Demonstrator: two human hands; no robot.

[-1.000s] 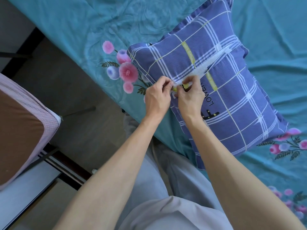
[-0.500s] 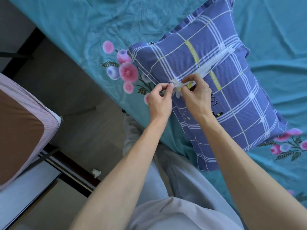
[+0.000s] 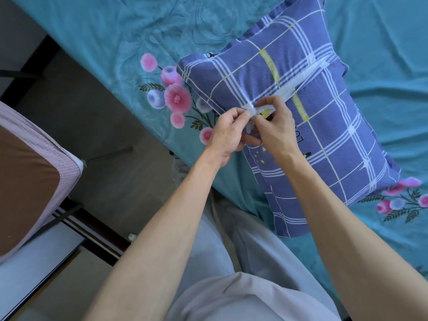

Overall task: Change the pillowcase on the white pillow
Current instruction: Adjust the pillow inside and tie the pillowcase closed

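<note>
A pillow in a blue plaid pillowcase (image 3: 324,135) lies slantwise on the teal bed. A slit runs across the case, and the white pillow (image 3: 301,81) shows through it. My left hand (image 3: 228,133) pinches the cloth at the near end of the slit. My right hand (image 3: 275,128) is right beside it, thumb and fingers pinching the slit's edge at the same spot. The two hands touch each other. Whatever fastens the slit is hidden under my fingertips.
The teal flowered bedsheet (image 3: 115,31) covers the bed, whose edge runs diagonally on the left. Beyond it is dark floor (image 3: 97,140). A chair with a pink and brown cushion (image 3: 30,177) stands at the far left. My grey-clad legs (image 3: 231,286) are below.
Both hands have stayed at the near end of the slit, shifting slightly and closing tighter together. The pillow has barely moved.
</note>
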